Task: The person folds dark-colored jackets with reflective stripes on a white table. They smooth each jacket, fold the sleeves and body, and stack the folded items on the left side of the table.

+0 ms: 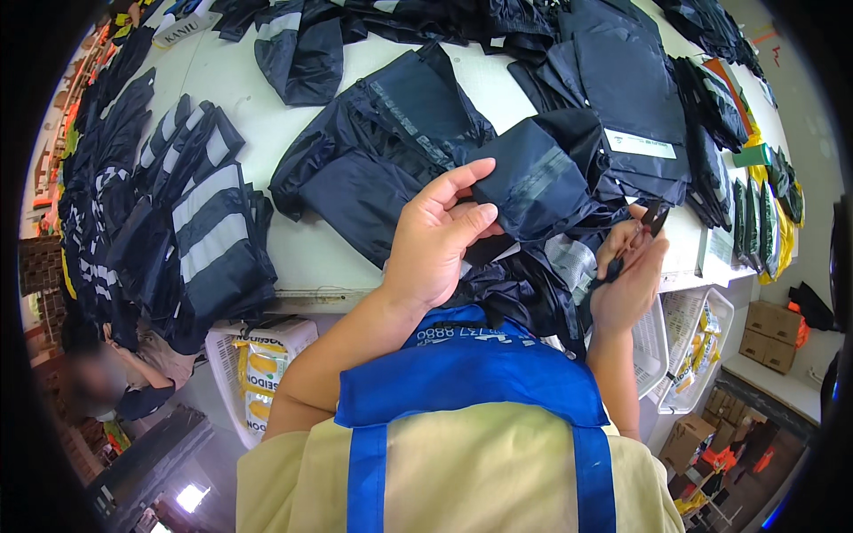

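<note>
Head view: left fingers [460, 177] pinch dark fabric [531, 180]; right fingers [612, 246] grip scissors [656, 218].

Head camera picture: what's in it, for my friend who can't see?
A person's left hand pinches a piece of shiny dark navy fabric, and the right hand holds small scissors with dark blades. Dark cloth pieces with grey stripes lie on the flat white table to the left.

Scissors [657, 218] partly hidden by right hand [627, 286]; co-worker's head [94, 377] blurred.
</note>
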{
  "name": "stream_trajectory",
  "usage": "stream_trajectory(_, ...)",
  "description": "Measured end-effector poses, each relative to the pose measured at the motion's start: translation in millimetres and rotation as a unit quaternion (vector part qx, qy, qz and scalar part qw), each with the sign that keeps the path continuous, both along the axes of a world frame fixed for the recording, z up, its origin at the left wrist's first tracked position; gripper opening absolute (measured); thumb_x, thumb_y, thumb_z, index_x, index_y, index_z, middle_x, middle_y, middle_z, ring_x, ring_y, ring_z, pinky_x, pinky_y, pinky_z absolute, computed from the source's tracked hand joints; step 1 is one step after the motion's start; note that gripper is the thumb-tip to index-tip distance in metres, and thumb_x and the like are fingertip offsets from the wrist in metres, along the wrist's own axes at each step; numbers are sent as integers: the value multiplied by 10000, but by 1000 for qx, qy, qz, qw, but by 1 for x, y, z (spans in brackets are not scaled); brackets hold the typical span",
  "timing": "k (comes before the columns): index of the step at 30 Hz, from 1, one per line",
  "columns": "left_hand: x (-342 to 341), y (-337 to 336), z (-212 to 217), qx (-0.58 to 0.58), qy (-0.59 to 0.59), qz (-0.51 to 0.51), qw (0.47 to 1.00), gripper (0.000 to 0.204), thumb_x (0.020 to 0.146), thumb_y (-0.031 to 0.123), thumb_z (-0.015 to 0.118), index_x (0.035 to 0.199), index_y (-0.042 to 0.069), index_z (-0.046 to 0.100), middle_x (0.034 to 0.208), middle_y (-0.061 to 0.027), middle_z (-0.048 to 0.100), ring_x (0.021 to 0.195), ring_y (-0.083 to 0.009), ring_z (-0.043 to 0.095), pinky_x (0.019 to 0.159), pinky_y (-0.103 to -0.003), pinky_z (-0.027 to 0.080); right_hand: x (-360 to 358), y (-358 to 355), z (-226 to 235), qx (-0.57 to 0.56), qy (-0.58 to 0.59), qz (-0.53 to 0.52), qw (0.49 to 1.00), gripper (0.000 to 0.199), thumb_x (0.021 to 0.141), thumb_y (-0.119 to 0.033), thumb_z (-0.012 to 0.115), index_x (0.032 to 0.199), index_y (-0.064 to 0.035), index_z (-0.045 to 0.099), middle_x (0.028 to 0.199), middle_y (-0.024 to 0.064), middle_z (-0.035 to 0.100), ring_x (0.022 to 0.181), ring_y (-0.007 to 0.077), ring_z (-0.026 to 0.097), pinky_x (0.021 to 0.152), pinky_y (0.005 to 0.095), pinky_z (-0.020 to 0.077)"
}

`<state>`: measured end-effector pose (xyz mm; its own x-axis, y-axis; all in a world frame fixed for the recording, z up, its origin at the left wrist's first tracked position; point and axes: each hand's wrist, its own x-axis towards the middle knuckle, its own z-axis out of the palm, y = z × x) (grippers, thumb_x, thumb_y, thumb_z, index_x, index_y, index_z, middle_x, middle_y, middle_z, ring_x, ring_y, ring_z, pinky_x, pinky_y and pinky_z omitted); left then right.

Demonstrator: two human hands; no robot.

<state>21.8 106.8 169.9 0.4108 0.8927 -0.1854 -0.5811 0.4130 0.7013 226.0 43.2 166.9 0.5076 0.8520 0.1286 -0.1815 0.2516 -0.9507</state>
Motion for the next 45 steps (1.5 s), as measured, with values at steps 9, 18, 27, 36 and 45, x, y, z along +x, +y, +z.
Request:
stream_trajectory(9, 3, -7, 12, 53, 40, -9, 998, 506, 838, -90, 613, 1314, -5, 460, 1147, -102, 552, 976, -154, 629, 878, -290, 521, -33, -2, 50, -61, -463, 79, 881, 325, 686, -64, 802, 964, 3, 647, 822, 104, 636, 691, 184, 626, 622, 265, 514)
stream_trajectory(18, 3, -8, 19, 87, 67, -11, 994, 514, 835, -100, 615, 1307, -8, 431, 1194, -122, 483, 993, -181, 640, 886, -285, 517, -34, -6, 55, -86, -456, 43, 885, 343, 645, -52, 825, 933, -3, 645, 791, 84, 625, 654, 163, 600, 589, 255, 480)
stream_trajectory(27, 9, -17, 14, 165, 153, -28, 974, 443, 855, -101, 588, 1272, 2, 480, 793, 13, 593, 693, 8, 505, 588, -150, 384, -48, 6, 45, -58, -452, 50, 889, 183, 675, 33, 724, 833, -23, 652, 721, 67, 576, 622, 161, 561, 552, 258, 445)
stream_trajectory(36, 4, -9, 23, 39, 37, -26, 998, 495, 834, -82, 625, 1290, -16, 445, 1184, -118, 512, 960, -175, 647, 881, -317, 536, -33, -6, 37, -29, -89, 124, 988, 343, 954, -307, 551, 1077, 13, 550, 855, 20, 530, 628, 46, 428, 535, 182, 316)
stream_trajectory(45, 3, -11, 21, 60, 40, -17, 997, 464, 849, -100, 593, 1282, -29, 443, 1152, -114, 522, 944, -142, 646, 824, -231, 520, -30, -12, 51, -88, -465, 51, 879, 314, 671, -82, 820, 920, 13, 654, 788, 77, 627, 641, 143, 575, 581, 249, 471)
